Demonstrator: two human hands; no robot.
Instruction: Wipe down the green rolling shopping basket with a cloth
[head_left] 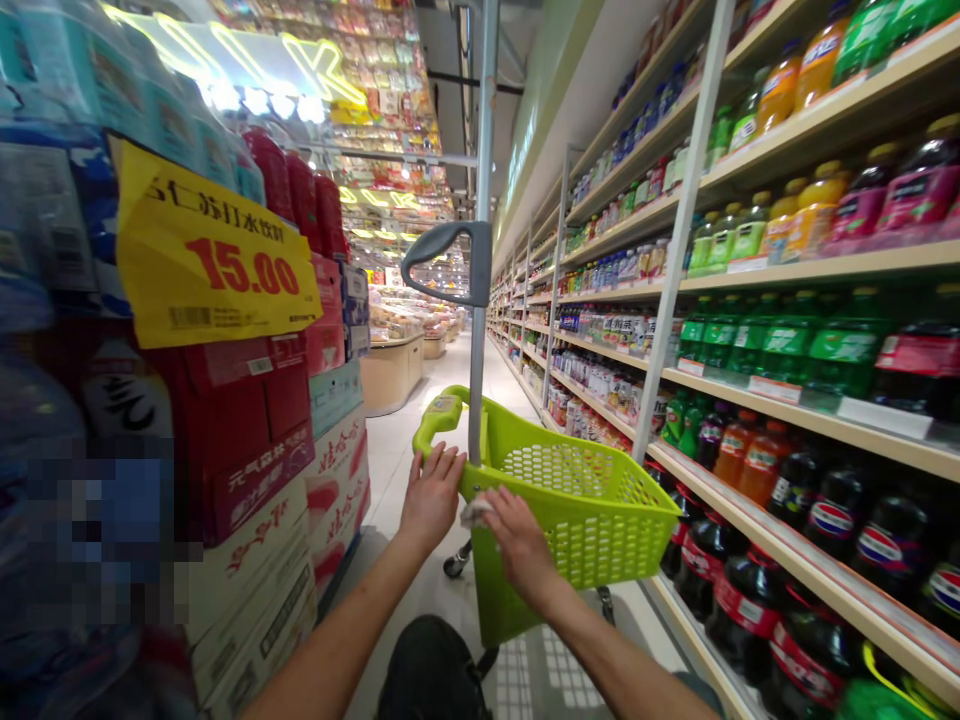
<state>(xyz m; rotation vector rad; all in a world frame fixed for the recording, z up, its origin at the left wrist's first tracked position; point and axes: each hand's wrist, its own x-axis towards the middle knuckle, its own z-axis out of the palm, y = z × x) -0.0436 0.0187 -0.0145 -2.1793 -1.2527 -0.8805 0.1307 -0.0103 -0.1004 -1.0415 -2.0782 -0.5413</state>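
Aisle view. Largest: shelving down the right, packed with bottles, cropped at right; far labels too small to read. Left: stack of drink cases, cut off by the frame edge, its lower left lost under a pixelated patch. Beyond, a pale bench, goods on it indistinct. Centre, on the floor ahead of the person: green cart, basket opening away from the hands; inner floor mostly hidden by the near wall. Grey pole rises at the cart's near end, top cropped. Yellow price sign on the stack reads 15.00. Left hand lies over the near rim beside the green grip, fingers fairly straight, thumb hidden; cannot tell if it grips. Right hand has its fingers closed on a whitish wad against the near edge; wad partly covered, material unclear.
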